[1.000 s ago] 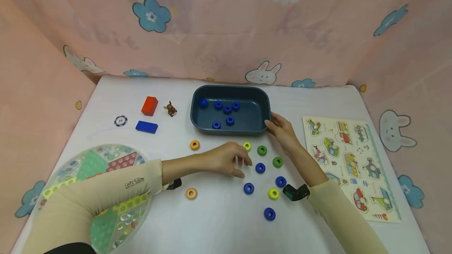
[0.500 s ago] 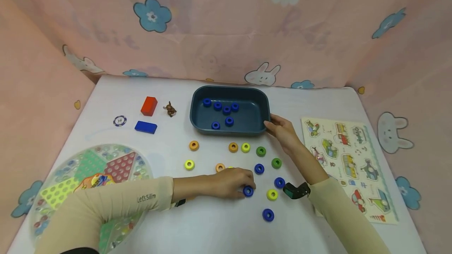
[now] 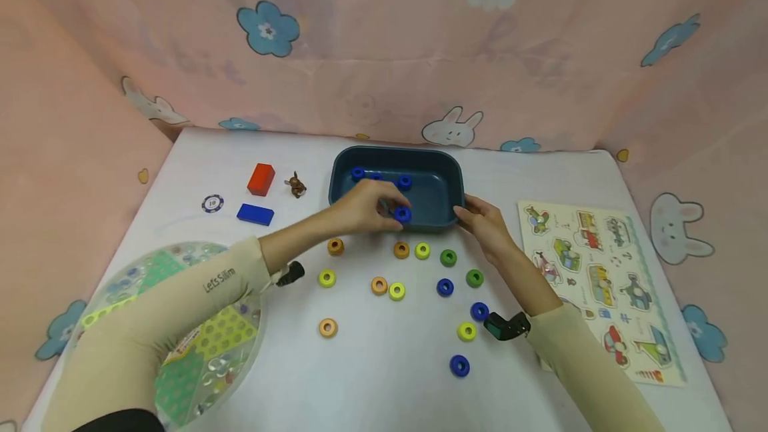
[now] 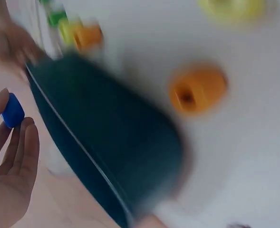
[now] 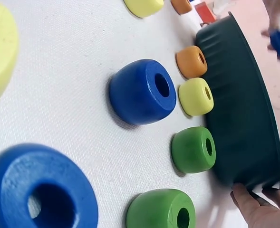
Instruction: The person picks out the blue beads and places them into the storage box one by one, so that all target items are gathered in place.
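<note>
- Head view: the left hand (image 3: 367, 207) holds a blue bead (image 3: 403, 215) above the near side of a dark teal tray (image 3: 439, 195), the bead's hole toward the camera. The right hand (image 3: 487, 227) grips the tray's near right corner. Only this view looks into the tray, where more blue beads (image 3: 405, 182) lie, some hidden behind the left hand. Loose beads in orange (image 3: 328, 328), yellow (image 3: 467, 331), green (image 3: 475, 278) and blue lie in front on the white desk (image 3: 390, 385). At left are a red block (image 3: 261, 179), a blue block (image 3: 255, 214), a brown figurine (image 3: 296, 185), a chip (image 3: 213, 203) and a round patterned board (image 3: 225, 339); a picture board (image 3: 602, 285) lies at right. Pink printed cloth (image 3: 372, 39) surrounds the desk.
- Left wrist view: the left hand's fingers (image 4: 31, 142) and thumb pinch the bead, parted only by its width. It looks smooth, with rounded sides; its hole is not visible here. The tray's outer wall fills the middle, blurred.
- Right wrist view: the right hand's fingers are bent at the tray's corner, touching its outer wall. The held bead is a blurred blue shape beyond the far rim. Beads on the desk look glossy and barrel-shaped, bored through, and the white covering shows a fine weave.
</note>
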Motion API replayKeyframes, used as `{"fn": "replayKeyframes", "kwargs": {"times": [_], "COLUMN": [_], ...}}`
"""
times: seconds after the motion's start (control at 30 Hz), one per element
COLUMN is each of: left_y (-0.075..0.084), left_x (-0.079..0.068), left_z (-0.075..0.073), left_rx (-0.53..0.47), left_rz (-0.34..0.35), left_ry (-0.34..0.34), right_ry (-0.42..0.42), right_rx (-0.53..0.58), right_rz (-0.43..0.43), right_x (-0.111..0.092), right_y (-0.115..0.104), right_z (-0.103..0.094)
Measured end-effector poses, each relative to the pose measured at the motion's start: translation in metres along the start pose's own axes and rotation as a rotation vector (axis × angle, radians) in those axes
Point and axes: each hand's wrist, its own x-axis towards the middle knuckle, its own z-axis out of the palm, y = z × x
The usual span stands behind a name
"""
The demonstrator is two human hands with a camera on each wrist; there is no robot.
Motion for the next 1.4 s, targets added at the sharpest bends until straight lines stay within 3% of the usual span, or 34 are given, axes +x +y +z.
{"fn": "replayKeyframes", "kwargs": {"times": [0.1, 0.2, 0.4, 0.53, 0.7, 0.77, 0.87, 1.0, 1.2, 1.4], "left_y": [-0.018, -0.034, -0.049, -0.053, -0.06, -0.063, -0.066, -0.069, -0.073, -0.076], "left_x": [0.011, 0.016, 0.018, 0.009, -0.015, -0.025, -0.036, -0.046, -0.048, -0.051], "left_z": [-0.018, -0.026, -0.032, -0.041, -0.047, -0.046, -0.041, -0.033, -0.03, -0.028], "left_rx": [0.056, 0.106, 0.095, 0.057, 0.045, -0.036, -0.236, -0.479, -0.64, -0.705], "left_rz": [-0.103, -0.166, -0.175, -0.209, -0.343, -0.422, -0.544, -0.607, -0.657, -0.664], "left_ry": [0.055, 0.076, 0.117, 0.235, 0.389, 0.391, 0.352, 0.362, 0.401, 0.415], "right_ry": [-0.001, -0.009, -0.016, -0.024, -0.025, -0.018, -0.007, -0.001, 0.012, 0.029], "right_rx": [0.005, 0.018, 0.03, 0.026, 0.02, 0.02, 0.01, -0.017, -0.083, -0.181], "right_rz": [0.003, 0.006, -0.011, -0.019, -0.011, -0.008, -0.002, 0.003, -0.075, -0.177], "right_x": [0.0, 0.0, 0.0, 0.0, 0.0, 0.0, 0.0, 0.0, -0.011, -0.053], "right_y": [0.0, 0.0, 0.0, -0.001, -0.001, -0.001, 0.0, 0.0, 0.002, 0.022], "right_z": [-0.001, 0.0, -0.001, 0.0, 0.002, 0.002, 0.001, 0.002, -0.002, -0.019]}}
